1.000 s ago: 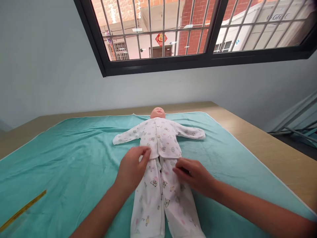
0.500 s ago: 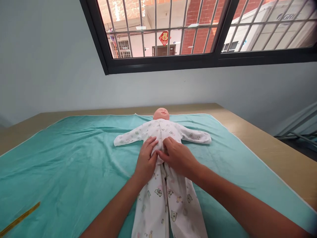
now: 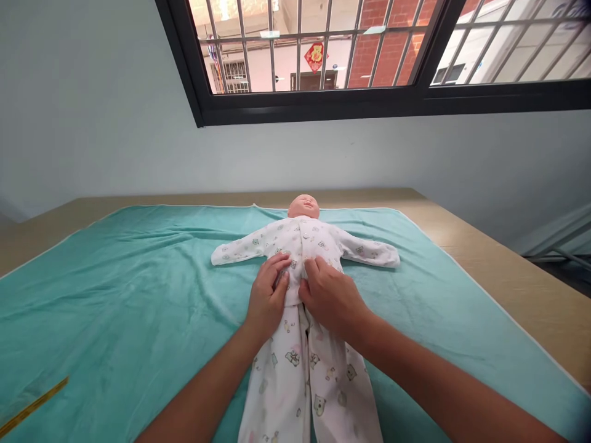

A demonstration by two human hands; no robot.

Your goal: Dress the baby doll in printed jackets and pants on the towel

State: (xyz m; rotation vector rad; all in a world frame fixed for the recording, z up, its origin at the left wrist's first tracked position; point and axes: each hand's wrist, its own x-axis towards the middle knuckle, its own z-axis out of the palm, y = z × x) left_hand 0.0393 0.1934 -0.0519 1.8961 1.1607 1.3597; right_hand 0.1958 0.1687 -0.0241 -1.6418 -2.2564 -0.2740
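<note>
A baby doll (image 3: 303, 207) lies on its back, head toward the wall. It wears a white, animal-print baby shirt (image 3: 318, 235) whose long sleeves stretch out to both sides. White printed baby trousers (image 3: 344, 394) cover its legs and run toward me, with a dark gap down the middle. My left hand (image 3: 268, 296) rests on the left side of the shirt, fingers extended and apart. On the other side of the front seam, my right hand (image 3: 333, 298) has its fingers curled and closed on the shirt's lower front edge. Its fingertips are partly hidden.
A teal cloth (image 3: 152, 314) with some wrinkles covers most of the wooden table (image 3: 489, 258). A yellow measuring strip (image 3: 34, 406) lies at the lower left. Behind the table are a pale wall (image 3: 277, 157) and a barred, dark-framed window (image 3: 323, 109).
My two hands have moved slightly apart, so more of the shirt's front seam shows between them. The right thumb no longer meets the left hand. The camera view has shifted a little.
</note>
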